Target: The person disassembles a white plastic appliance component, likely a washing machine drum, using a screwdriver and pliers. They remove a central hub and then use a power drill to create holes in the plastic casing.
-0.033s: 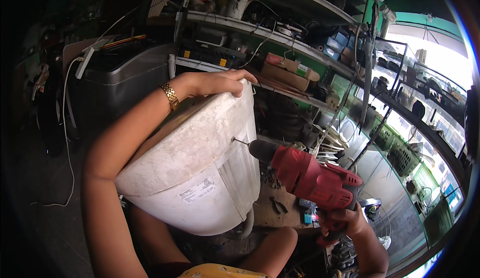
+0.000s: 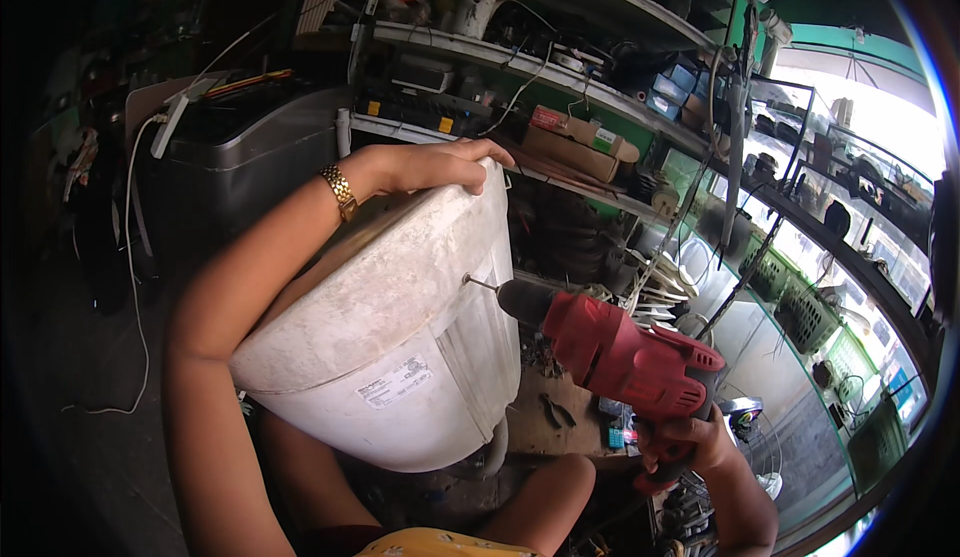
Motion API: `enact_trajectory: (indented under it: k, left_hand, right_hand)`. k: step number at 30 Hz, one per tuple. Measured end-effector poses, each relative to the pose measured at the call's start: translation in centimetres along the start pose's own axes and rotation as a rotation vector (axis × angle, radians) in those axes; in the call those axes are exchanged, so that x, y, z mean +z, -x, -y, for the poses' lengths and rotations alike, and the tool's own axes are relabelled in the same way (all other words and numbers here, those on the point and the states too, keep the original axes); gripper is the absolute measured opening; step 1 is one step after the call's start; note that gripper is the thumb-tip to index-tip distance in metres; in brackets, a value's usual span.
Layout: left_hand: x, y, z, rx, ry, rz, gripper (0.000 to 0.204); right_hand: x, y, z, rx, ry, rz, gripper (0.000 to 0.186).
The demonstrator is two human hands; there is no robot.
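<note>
A large, stained white plastic tub-shaped housing (image 2: 370, 327) leans tilted in front of me, above my legs, with a paper label (image 2: 395, 382) on its side. My left arm reaches around it, and my left hand (image 2: 425, 169) is closed over its top rim; a gold watch (image 2: 339, 193) is on that wrist. In my right hand (image 2: 695, 441) is the handle of a red power drill (image 2: 630, 357). The thin bit (image 2: 484, 285) meets the housing's wall at a small dark hole or recess; how deep it sits I cannot tell.
Pliers (image 2: 557, 412) lie on a low wooden surface beyond the housing. Crowded shelves (image 2: 560, 82) run across the back, with a cardboard box (image 2: 575, 144). A dark grey appliance (image 2: 255, 142) stands at left with a white cable (image 2: 133, 247). Glass cases (image 2: 790, 397) are at right.
</note>
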State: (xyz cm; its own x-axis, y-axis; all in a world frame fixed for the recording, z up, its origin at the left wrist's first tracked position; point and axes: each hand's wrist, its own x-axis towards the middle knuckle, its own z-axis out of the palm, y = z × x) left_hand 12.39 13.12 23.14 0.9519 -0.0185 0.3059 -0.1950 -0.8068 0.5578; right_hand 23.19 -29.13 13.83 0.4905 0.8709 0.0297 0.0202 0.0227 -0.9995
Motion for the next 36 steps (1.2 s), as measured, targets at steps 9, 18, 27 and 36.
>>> enact_trajectory:
  k: [9,18,27,36]
  left_hand:
    - [0.0,-0.4,0.7,0.017,-0.001,-0.009,0.071]
    - [-0.2,-0.4,0.6,0.019,0.001,0.010,0.070]
    - [0.0,-0.4,0.7,-0.009,0.015,0.003,0.070]
    - [-0.1,-0.8,0.8,0.028,0.031,0.019,0.070]
  right_hand:
    - [-0.3,-0.2,-0.1,-0.014,-0.007,0.023,0.037]
    - [-0.3,-0.3,-0.2,-0.030,-0.005,0.020,0.037]
    - [-0.2,-0.1,-0.1,-0.016,0.023,-0.018,0.037]
    - [-0.1,0.3,-1.3,0.013,-0.114,-0.010,0.047]
